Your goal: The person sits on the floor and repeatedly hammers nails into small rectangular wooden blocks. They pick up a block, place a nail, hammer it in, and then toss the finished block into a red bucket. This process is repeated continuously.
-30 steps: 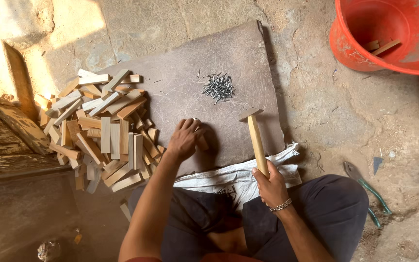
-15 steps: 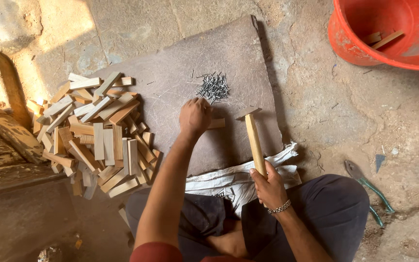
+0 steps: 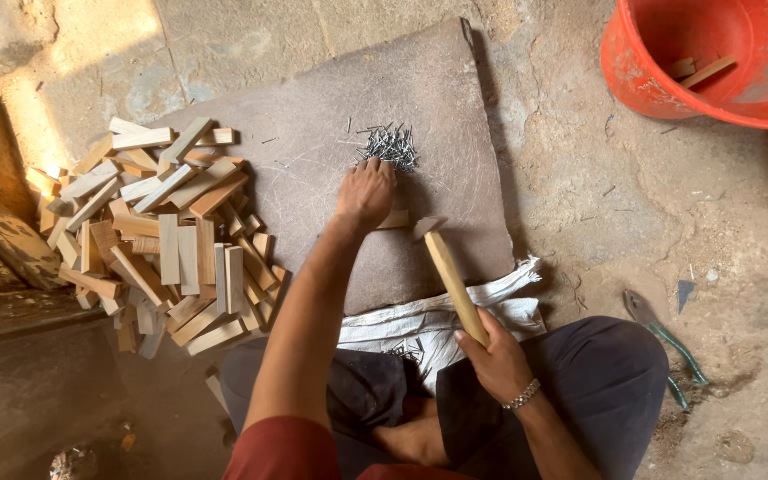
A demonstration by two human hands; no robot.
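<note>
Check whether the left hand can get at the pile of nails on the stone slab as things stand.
Probably yes. The left hand already lies at the near edge of the nail pile, with nothing between them; the right hand keeps the hammer off to the side.

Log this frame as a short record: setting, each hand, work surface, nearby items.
setting: person seated on a rough floor, seen from above
left hand: stretched forward to the edge of the nail pile, over a small wood block; whether it grips a nail cannot be told
right hand: closed on the wooden handle of a hammer, head resting by the block
work surface: flat stone slab
left of slab: heap of cut wood pieces
upper right: red tub
lower right: green-handled pliers
</note>
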